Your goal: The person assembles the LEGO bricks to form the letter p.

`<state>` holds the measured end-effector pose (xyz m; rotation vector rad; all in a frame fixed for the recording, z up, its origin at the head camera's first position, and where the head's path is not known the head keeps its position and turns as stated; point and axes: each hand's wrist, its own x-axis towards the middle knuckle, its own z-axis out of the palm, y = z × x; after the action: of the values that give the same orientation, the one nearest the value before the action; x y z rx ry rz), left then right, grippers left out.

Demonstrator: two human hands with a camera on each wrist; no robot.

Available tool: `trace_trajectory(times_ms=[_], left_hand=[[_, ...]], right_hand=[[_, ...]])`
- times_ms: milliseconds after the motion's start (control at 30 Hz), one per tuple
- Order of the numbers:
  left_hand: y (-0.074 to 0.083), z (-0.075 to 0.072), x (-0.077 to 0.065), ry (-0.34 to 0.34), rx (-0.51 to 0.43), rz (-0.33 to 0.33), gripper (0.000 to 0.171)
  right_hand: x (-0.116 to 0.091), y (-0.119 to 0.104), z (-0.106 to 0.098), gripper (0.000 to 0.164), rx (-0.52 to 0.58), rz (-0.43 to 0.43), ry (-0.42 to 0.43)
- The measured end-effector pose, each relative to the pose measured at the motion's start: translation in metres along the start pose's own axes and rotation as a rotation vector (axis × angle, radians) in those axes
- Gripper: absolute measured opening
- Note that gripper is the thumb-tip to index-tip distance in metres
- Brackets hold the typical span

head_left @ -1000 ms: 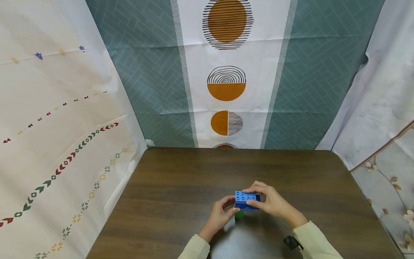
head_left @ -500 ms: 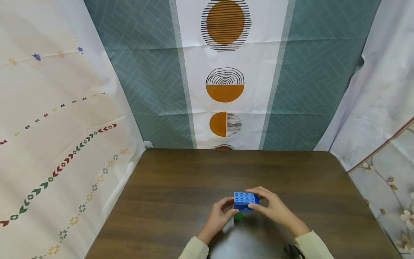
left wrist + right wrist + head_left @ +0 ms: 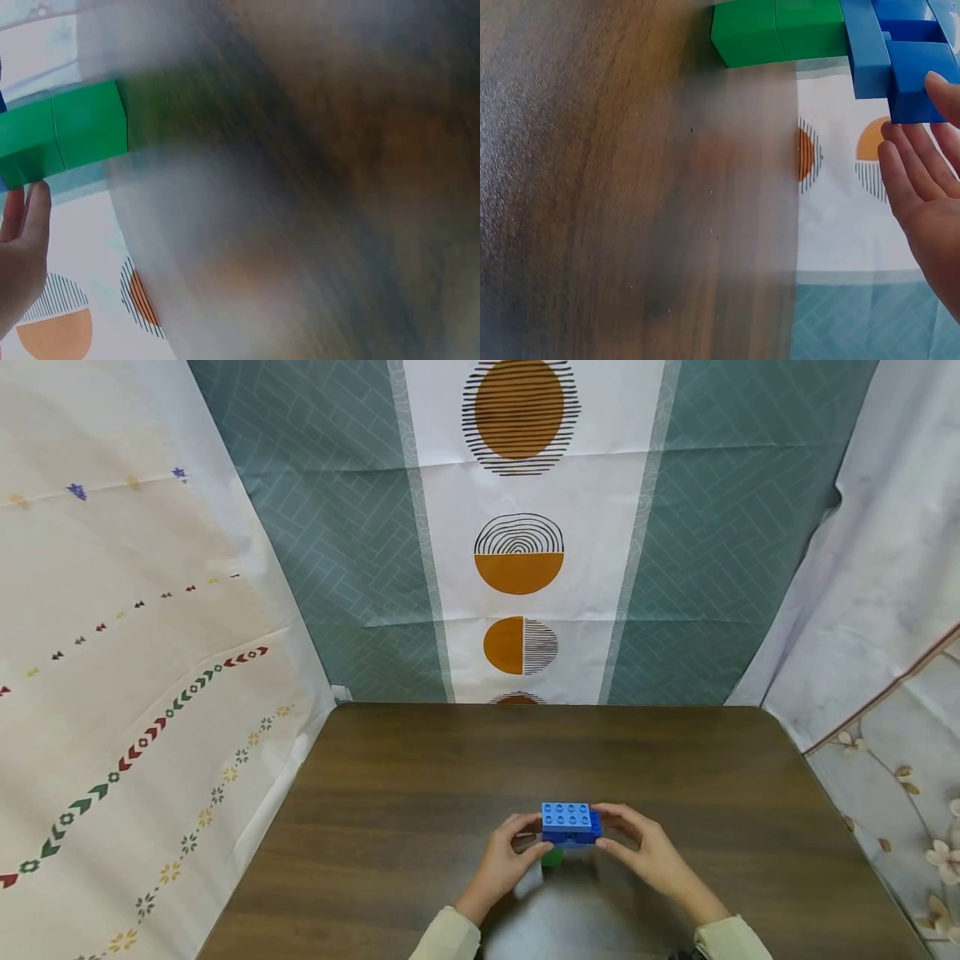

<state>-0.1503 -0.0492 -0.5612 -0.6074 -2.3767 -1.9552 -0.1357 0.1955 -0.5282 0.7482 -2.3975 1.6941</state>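
A light blue toy building brick (image 3: 566,814) with studs tops a small structure of bricks in the head view. Under it, a darker blue brick (image 3: 597,827) sticks out to the right. Green bricks (image 3: 780,30) form a column below the blue ones and stand on the table. My left hand (image 3: 502,862) holds the left side of the structure, thumb in front and fingers behind. At the right end, my right hand (image 3: 651,856) pinches the darker blue brick, its thumb on one face in the right wrist view. My left thumb is hidden in the left wrist view.
The brown wooden table (image 3: 420,760) extends around the bricks. Behind it hangs a green and white patterned cloth (image 3: 360,568). Pale curtains (image 3: 112,610) border the left and right sides.
My right hand has drawn back from the light blue brick to the right end of the structure, onto the darker blue brick. My left hand has stayed at its place.
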Motion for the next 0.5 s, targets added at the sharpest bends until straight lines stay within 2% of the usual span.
trace_trajectory(times_ms=[100,167,333,400,500], left_hand=[[-0.001,-0.002,0.001,-0.014,-0.004,0.009,0.039],[0.007,-0.004,0.000,-0.023,-0.015,0.011,0.039],[0.029,-0.010,0.000,-0.025,-0.033,0.001,0.036],[0.030,-0.011,0.001,-0.013,-0.027,-0.001,0.035],[0.019,-0.010,0.003,0.009,-0.013,0.004,0.036]], right_hand=[[-0.001,0.003,0.001,0.041,0.043,-0.009,0.015],[0.000,0.004,0.002,0.041,0.057,-0.012,0.030],[0.002,0.005,0.005,0.038,0.063,0.047,0.067],[0.004,0.004,0.006,0.038,0.062,0.073,0.079],[0.007,0.004,0.008,0.037,0.066,0.090,0.094]])
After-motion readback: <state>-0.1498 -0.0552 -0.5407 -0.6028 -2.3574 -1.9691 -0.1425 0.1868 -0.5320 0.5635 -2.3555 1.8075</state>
